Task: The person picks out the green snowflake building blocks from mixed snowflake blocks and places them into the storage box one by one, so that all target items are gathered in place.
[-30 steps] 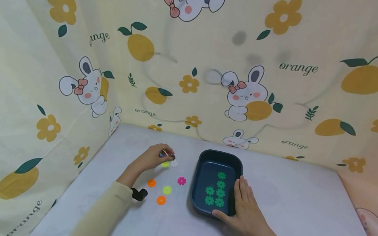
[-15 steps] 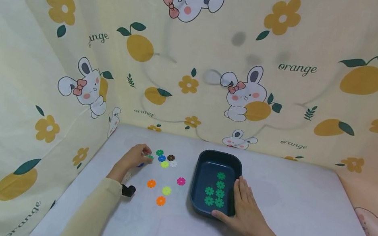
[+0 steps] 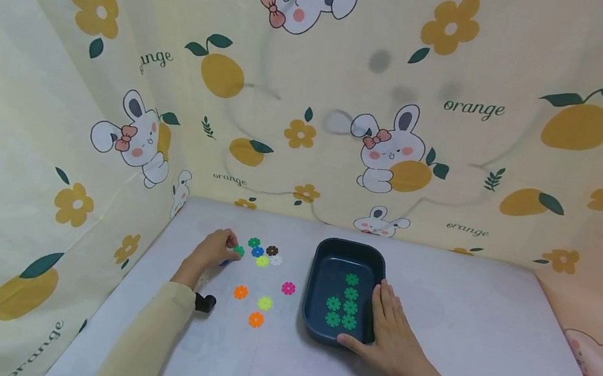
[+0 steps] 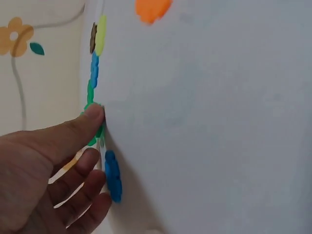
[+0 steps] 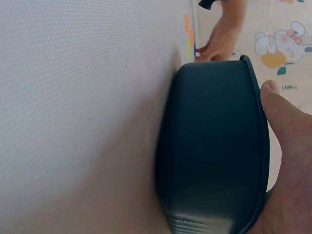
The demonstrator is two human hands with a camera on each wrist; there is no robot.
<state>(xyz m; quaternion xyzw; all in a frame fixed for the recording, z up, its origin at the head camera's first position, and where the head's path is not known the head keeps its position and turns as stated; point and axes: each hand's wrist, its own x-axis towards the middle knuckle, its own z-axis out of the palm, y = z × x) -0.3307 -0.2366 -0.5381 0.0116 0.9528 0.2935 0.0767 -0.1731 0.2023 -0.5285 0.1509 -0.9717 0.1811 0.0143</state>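
Note:
My left hand (image 3: pixel 208 253) is at the left of the table, thumb and index finger pinching a green flower-shaped plastic piece (image 3: pixel 239 251). Below its other fingers in the left wrist view lies a dark blue piece (image 4: pixel 113 176). Just beyond the hand sit another green piece (image 3: pixel 254 242), a blue one (image 3: pixel 257 251), a brown one (image 3: pixel 272 250), a yellow one (image 3: pixel 262 261) and a white one (image 3: pixel 276 261). Along the right side of a dark blue tray (image 3: pixel 327 253) rests my right hand (image 3: pixel 393 338), fingers straight, thumb on the near rim. Several green pieces (image 3: pixel 351 293) lie inside the tray.
Between the left hand and the tray are orange pieces (image 3: pixel 256 319), a yellow-green piece (image 3: pixel 265 303) and a pink piece (image 3: pixel 288 288). A pale piece (image 3: pixel 203 280) is partly hidden by the left wrist. A patterned curtain (image 3: pixel 266 111) surrounds the white table (image 3: pixel 481 319).
My left hand has moved left and slightly nearer from the brown and white pieces, uncovering the blue and green ones, and now pinches a green piece. The right hand and tray have stayed put.

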